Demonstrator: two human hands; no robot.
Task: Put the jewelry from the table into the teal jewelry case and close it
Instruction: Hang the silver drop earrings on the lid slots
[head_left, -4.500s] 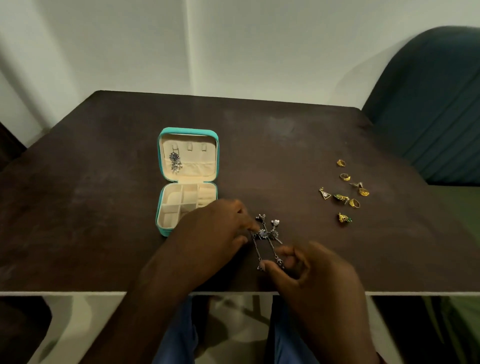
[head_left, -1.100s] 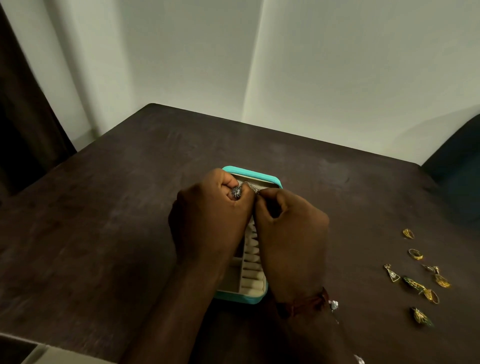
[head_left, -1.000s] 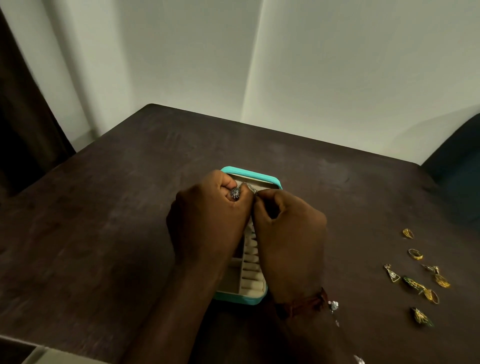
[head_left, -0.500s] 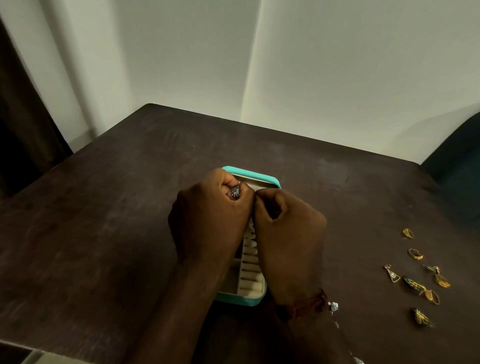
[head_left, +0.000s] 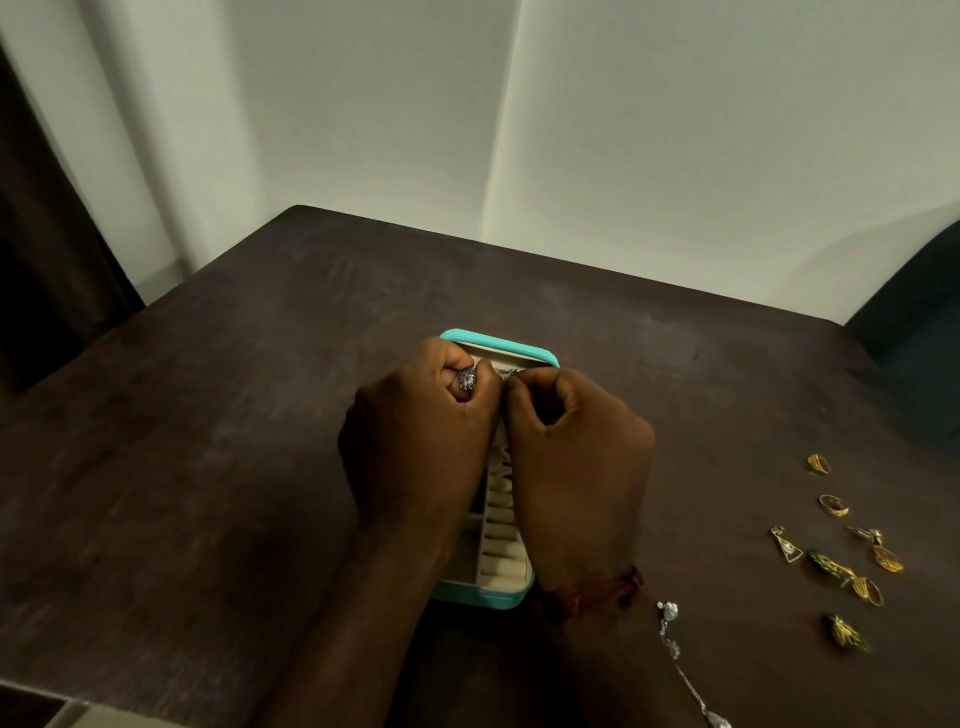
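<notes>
The teal jewelry case (head_left: 500, 345) lies open on the dark table, its cream lining and ring rolls (head_left: 500, 540) showing between my wrists. Both hands hover over its far lid half. My left hand (head_left: 415, 441) pinches a silver earring (head_left: 466, 380) between thumb and fingers. My right hand (head_left: 576, 457) pinches the other end of that piece, a thin silver part (head_left: 511, 375), at the lid. A second silver drop earring (head_left: 675, 649) lies on the table by my right wrist. Several gold rings and earrings (head_left: 841, 551) lie in a loose group at the right.
The dark wooden table (head_left: 208, 467) stands in a corner against pale walls. A dark teal chair back (head_left: 919, 312) rises at the right edge. A dark curtain (head_left: 47, 234) hangs at the left. The table's near edge runs along the bottom left.
Since 4.5 s ago both hands have carried a silver earring from the table front to the case lid. Over the last second they have hardly moved, only small finger shifts.
</notes>
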